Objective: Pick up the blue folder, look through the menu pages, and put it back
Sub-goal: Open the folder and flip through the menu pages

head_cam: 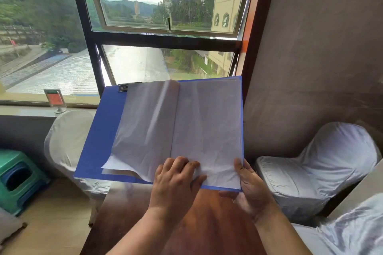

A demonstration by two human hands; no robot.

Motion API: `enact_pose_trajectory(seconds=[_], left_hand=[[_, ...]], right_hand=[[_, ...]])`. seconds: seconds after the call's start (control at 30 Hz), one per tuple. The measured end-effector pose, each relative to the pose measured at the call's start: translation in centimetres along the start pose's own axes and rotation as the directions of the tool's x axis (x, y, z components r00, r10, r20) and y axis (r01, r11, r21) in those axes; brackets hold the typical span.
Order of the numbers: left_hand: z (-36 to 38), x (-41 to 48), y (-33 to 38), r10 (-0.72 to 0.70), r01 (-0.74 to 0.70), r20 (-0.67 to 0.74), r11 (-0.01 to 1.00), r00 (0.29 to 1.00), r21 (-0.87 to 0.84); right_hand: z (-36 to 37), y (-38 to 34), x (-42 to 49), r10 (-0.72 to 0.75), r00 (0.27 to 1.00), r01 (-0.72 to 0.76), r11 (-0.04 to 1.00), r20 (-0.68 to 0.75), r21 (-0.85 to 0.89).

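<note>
The blue folder (99, 130) is open and held up in the air in front of the window, above the brown table. Its white menu pages (207, 122) look blank and crinkled; a turned sheet (145, 126) lies on the left half. My right hand (251, 184) grips the folder's lower right corner, thumb on the page. My left hand (176, 180) rests on the bottom of the right page near the spine, fingers pressing the crumpled paper. A black clip (123, 88) sits at the folder's top left.
A brown wooden table (186, 223) lies below the folder. White-covered chairs stand at left (68, 141) and right (323, 163). A green stool (18, 178) sits at far left. A small red sign stand (55, 99) is on the window sill.
</note>
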State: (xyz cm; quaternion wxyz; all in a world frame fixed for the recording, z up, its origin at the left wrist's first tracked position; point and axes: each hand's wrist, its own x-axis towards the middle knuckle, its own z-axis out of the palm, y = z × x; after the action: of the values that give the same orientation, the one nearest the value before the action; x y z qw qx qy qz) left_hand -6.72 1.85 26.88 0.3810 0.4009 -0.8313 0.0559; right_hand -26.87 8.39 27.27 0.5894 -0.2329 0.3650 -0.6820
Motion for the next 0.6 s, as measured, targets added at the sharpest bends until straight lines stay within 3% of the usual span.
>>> enact_pose_trajectory(seconds=[0.27,0.6], left_hand=[[-0.2,-0.2,0.1,-0.037,0.037,0.005,0.999,0.999,-0.011],[-0.9,0.8,0.3,0.022,-0.024,-0.105,1.0,0.994,-0.016]], right_hand=[[0.4,-0.3,-0.5,-0.009,0.997,0.009,1.0,0.079,0.0],[-0.8,-0.2,-0.1,-0.025,0.999,0.022,0.991,-0.022,-0.128]])
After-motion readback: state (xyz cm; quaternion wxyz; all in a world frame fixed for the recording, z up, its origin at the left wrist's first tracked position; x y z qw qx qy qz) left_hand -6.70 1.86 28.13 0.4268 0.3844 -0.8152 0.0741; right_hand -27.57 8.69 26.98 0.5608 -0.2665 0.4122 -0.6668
